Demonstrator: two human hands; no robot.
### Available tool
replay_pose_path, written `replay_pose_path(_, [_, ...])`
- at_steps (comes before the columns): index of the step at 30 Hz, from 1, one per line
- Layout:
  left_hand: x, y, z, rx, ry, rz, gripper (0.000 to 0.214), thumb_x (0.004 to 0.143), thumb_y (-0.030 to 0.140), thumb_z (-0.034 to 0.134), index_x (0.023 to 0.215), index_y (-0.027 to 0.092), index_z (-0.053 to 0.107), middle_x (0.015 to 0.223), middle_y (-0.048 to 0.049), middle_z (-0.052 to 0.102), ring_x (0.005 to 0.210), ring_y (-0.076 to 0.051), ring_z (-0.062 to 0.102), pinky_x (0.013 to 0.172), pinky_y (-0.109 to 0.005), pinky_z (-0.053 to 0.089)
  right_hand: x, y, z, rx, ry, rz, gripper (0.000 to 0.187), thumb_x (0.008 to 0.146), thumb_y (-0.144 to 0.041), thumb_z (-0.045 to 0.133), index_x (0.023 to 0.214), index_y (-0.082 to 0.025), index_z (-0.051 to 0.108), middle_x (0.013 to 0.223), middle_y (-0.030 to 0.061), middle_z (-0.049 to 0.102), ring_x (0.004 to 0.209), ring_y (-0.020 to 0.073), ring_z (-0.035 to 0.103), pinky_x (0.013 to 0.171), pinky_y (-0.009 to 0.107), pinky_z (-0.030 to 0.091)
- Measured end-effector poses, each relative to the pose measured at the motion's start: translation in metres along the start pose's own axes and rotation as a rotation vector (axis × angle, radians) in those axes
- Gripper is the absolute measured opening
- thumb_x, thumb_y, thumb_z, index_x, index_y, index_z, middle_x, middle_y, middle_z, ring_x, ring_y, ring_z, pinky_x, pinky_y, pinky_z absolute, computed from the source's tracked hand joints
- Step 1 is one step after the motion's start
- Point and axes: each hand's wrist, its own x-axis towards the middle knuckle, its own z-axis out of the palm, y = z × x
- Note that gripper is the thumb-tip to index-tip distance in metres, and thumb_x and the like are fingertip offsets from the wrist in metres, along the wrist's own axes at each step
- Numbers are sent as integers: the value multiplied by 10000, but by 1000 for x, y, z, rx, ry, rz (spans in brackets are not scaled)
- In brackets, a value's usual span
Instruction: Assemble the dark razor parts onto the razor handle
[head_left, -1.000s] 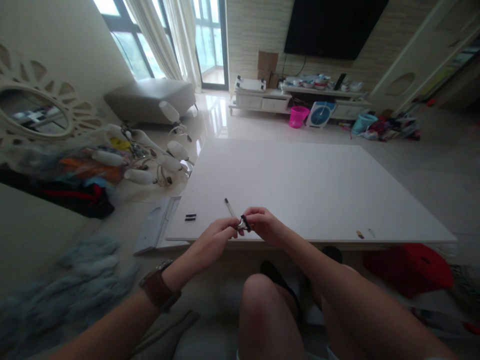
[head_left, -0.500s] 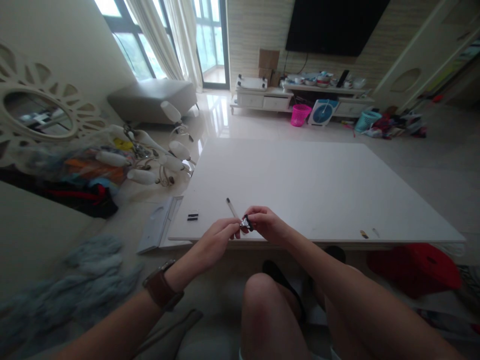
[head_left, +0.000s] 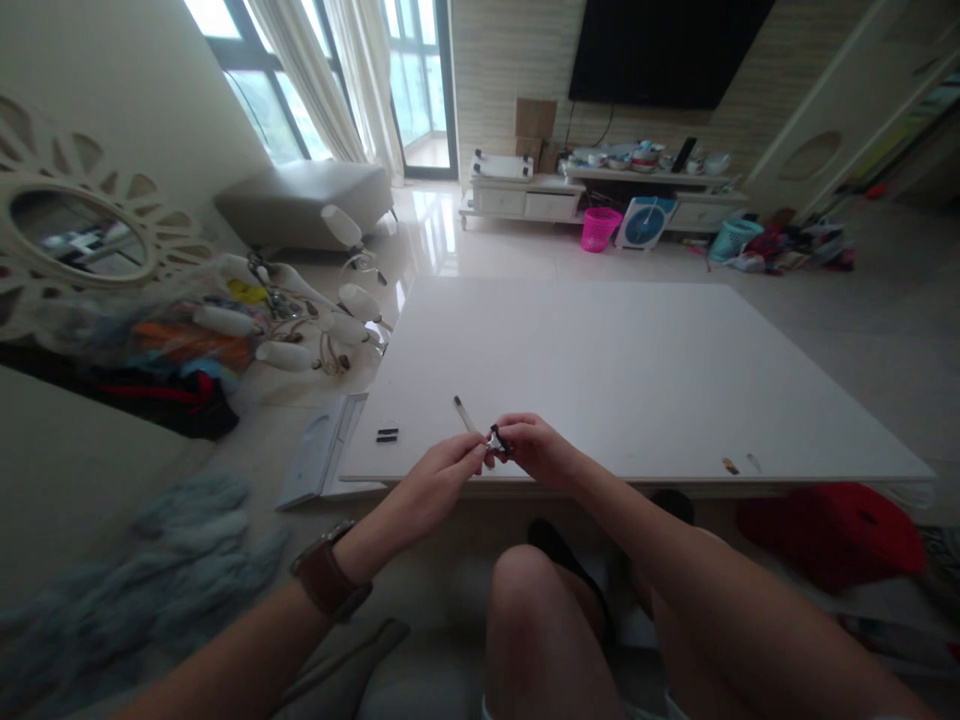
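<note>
My left hand (head_left: pixel 439 480) and my right hand (head_left: pixel 534 448) meet over the near edge of a white table (head_left: pixel 637 370). Both pinch a small black and silver part (head_left: pixel 496 441) between their fingertips. I cannot make out what the part is. A thin pen-like stick (head_left: pixel 463 412) lies on the table just behind my left fingers. Two small black pieces (head_left: pixel 387 435) rest near the table's left corner. A brown strap sits on my left wrist.
A flat white panel (head_left: pixel 319 460) lies on the floor left of the table, beside a chandelier with white shades (head_left: pixel 300 320). Grey fluffy cloth (head_left: pixel 150 560) is at near left, a red object (head_left: pixel 832 530) at near right. Two tiny bits (head_left: pixel 739 464) lie near the table's right edge.
Both hands have stayed at the table's edge, turning the small part slightly between the fingertips. The view has shifted a little.
</note>
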Motion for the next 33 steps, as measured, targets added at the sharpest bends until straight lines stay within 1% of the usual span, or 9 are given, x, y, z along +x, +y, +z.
replay_pose_path(6, [-2,1,0,42,31,3,310,990,376,406,826,179,581,868,-6,625,806,-166,526,777,-279,390,0,-1,1,9,14,-11,165,671,-279,774,698,-124,725,664,46,670,596,125,566,572,238,396])
replay_pose_path(11, [-3,3,0,86,47,-12,314,987,387,413,813,181,574,849,-1,622,798,-167,527,762,-279,389,0,-1,0,1,20,-13,165,665,-279,787,712,-129,736,669,41,678,600,120,580,575,225,421])
replay_pose_path(16, [-1,3,0,93,43,-14,328,990,406,409,820,185,580,844,4,623,786,-165,524,751,-276,388,0,-1,-1,2,41,7,178,660,-273,799,728,-119,740,688,47,684,612,117,590,572,220,419])
replay_pose_path(24, [-2,4,1,107,57,-19,339,990,420,413,794,188,564,823,9,612,778,-163,517,737,-269,383,0,1,-3,-2,55,-5,182,649,-281,823,716,-132,744,686,38,692,612,115,593,579,216,415])
replay_pose_path(28, [-2,2,1,93,51,-16,334,988,415,410,797,187,562,819,5,610,774,-166,514,732,-272,381,-1,0,-2,-6,60,-5,210,639,-306,848,705,-136,745,681,33,684,608,116,581,577,228,407])
replay_pose_path(33, [-1,-2,1,124,58,-11,322,983,396,414,786,186,558,788,9,602,759,-162,516,721,-272,379,-1,-3,-2,-50,31,7,251,657,-359,864,707,-139,756,683,46,691,627,122,571,589,237,389])
